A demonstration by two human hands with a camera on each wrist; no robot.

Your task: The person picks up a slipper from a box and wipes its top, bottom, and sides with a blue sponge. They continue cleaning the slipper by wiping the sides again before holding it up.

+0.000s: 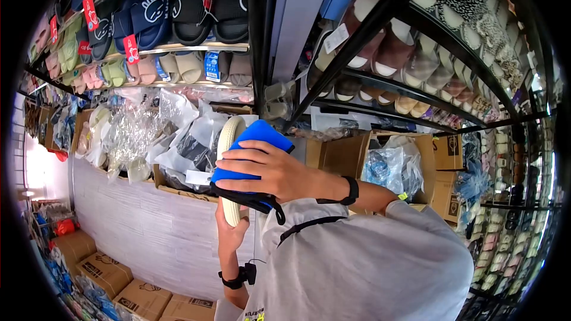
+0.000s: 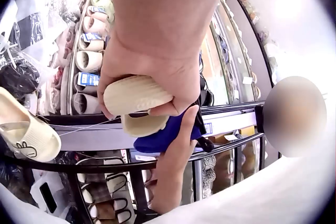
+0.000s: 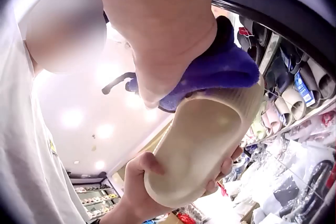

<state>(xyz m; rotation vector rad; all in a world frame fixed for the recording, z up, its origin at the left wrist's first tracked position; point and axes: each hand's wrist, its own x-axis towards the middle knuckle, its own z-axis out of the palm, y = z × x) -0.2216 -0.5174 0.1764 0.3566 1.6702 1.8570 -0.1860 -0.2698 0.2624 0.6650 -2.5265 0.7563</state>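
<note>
A cream slipper is held on edge in front of the body. My left hand grips its heel end, with the thumb on the footbed side in the right wrist view and fingers around the far edge. My right hand holds a blue plush cloth with black trim and a dangling black loop against the slipper's strap end. The cloth covers part of the upper. A second cream slipper with a rabbit face hangs in the left wrist view, a thin clear thread running from it toward the held one.
Shelves of slippers rise ahead, and a black-framed rack stands to the right. Below the shelves lie plastic-wrapped goods. An open carton sits beyond my right arm. Closed cartons line the floor at lower left.
</note>
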